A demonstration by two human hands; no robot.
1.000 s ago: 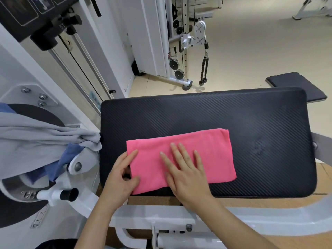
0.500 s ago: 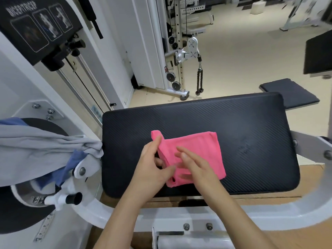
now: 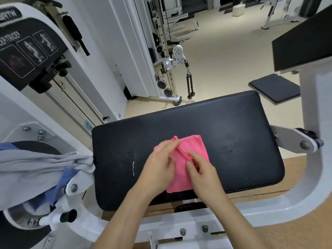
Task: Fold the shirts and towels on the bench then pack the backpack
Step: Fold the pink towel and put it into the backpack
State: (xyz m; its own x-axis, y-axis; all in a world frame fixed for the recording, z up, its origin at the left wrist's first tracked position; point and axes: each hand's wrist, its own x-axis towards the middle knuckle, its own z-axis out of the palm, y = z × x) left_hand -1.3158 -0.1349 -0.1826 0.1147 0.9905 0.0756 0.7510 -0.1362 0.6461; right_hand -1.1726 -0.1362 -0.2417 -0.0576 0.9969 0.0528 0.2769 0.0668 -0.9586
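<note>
Black padded tabletop [image 3: 224,126] of a gym machine, ribbed vinyl; grey and blue shirts [image 3: 34,169] draped on the frame at left. Pink towel [image 3: 193,148], folded small, lies near the tabletop's front edge: likely light, limp and grippy, best taken at its stacked edges. Left hand [image 3: 158,169] and right hand [image 3: 203,169] rest on it, fingers [image 3: 190,167] pinching the fold line.

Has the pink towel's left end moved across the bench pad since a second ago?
Yes. The pink towel has had its left end folded rightward; it now covers a narrower patch of the black bench pad, under the left hand and right hand.
</note>
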